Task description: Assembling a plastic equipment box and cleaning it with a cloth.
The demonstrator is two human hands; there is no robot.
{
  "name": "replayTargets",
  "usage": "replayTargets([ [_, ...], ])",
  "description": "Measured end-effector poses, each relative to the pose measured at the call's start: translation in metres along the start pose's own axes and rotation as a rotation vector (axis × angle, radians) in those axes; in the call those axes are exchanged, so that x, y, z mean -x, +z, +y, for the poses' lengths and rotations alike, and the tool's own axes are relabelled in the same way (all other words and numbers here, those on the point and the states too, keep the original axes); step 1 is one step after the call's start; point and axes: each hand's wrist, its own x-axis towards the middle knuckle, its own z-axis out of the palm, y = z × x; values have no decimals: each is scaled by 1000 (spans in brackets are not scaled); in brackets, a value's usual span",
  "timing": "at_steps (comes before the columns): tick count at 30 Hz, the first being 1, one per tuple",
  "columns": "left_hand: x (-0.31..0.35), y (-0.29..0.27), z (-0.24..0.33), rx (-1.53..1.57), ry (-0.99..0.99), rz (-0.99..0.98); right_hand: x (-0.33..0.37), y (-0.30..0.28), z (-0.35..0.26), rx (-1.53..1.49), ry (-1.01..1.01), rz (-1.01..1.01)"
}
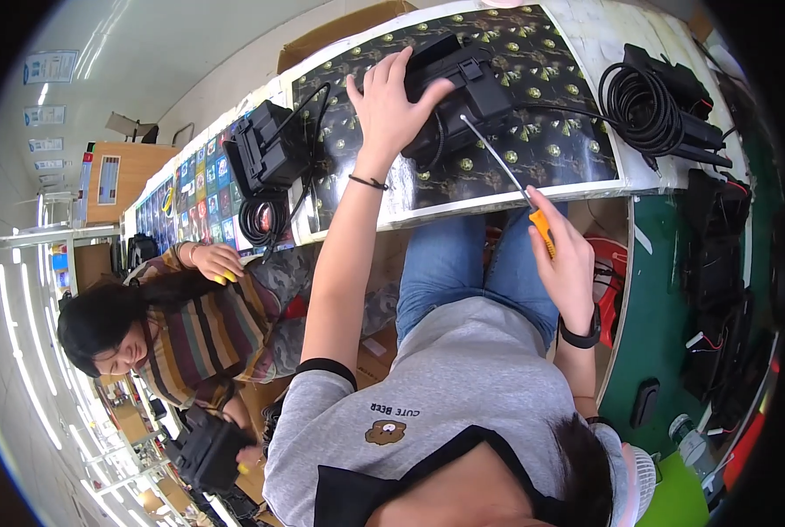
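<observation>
A black plastic case (484, 88) with a latch lies on the dark patterned mat in front of me. My left hand (394, 104) rests on its left part, fingers spread and thumb reaching across it. In my right hand (564, 259) is a screwdriver (540, 230) with an orange handle. Its long metal shaft slants up and left, and the tip is at the near side of the case; whether it touches a screw I cannot tell. A black cable runs from the case to the right, toward a coiled black cable (643, 110).
Left of the mat stands another black case (269, 149) with a coiled cable hanging over the table edge. A co-worker in a striped top (212, 329) sits at the left, holding a black case (208, 448). At right, a green surface (651, 290) holds black parts and a bottle (693, 443).
</observation>
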Motion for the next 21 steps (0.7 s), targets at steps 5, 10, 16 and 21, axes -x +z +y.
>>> replayTargets([
  [5, 16, 3, -9, 262, -246, 100, -9, 18, -5, 151, -96, 77],
  [10, 22, 9, -12, 381, -287, 67, -14, 30, -10, 264, -111, 127],
  [16, 21, 9, -11, 402, -322, 72, -16, 38, -18, 531, -217, 193],
  [21, 22, 10, -11, 424, -339, 58, -14, 38, -21, 621, -176, 78],
])
